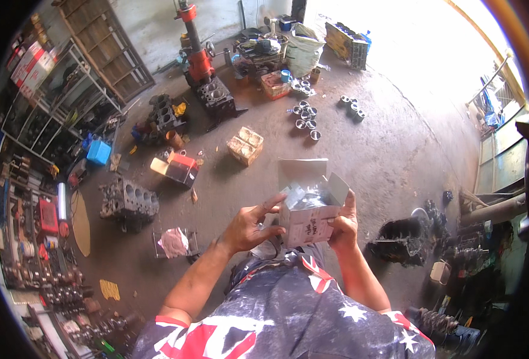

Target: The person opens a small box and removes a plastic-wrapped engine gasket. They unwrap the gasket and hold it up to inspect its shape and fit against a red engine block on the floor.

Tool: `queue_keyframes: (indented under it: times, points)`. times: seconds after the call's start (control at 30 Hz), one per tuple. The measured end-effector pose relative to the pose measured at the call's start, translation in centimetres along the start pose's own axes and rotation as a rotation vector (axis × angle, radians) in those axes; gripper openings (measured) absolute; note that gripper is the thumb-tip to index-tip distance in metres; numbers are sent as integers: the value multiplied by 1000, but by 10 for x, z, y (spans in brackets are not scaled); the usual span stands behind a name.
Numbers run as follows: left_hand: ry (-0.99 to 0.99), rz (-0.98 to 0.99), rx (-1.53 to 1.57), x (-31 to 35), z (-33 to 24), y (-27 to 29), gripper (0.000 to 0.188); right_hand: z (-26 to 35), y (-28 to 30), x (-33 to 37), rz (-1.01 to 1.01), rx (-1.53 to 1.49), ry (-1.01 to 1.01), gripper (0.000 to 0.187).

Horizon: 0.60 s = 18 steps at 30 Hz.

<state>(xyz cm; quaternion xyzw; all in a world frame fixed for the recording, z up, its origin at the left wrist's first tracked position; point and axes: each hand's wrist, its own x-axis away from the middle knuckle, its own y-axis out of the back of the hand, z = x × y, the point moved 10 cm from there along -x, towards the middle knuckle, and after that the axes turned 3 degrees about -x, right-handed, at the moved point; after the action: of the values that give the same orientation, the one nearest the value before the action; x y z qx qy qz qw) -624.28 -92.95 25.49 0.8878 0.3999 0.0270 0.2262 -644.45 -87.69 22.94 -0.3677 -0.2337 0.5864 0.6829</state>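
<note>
Between my hands, in front of my body, is a small white cardboard box (303, 230) with its top flaps up. Inside lies something shiny in clear plastic (313, 198); I cannot make out its kind. My left hand (249, 226) pinches the box's left side, thumb low and index finger near the top edge. On the other side, my right hand (344, 226) grips the right side, its thumb on the near face and a finger up along the flap.
Metal cylinder sleeves (305, 116) stand on the floor ahead. A worn carton (246, 146), an open red-and-black box (176, 167) and an engine block (128, 200) sit to the left. A red boring machine (199, 63) rises behind. Dark engine parts (399, 239) lie to the right.
</note>
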Motion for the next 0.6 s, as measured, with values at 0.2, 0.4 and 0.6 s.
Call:
queue_keyframes:
  times: [0.2, 0.4, 0.6]
  points:
    - [1, -70, -4, -140, 54, 79, 64, -37, 10, -174, 84, 87, -88, 78]
    - [154, -349, 157, -224, 108, 189, 60, -91, -37, -360, 311, 409, -434, 52]
    - [194, -521, 289, -284, 164, 291, 56, -152, -100, -510, 618, 618, -432, 39]
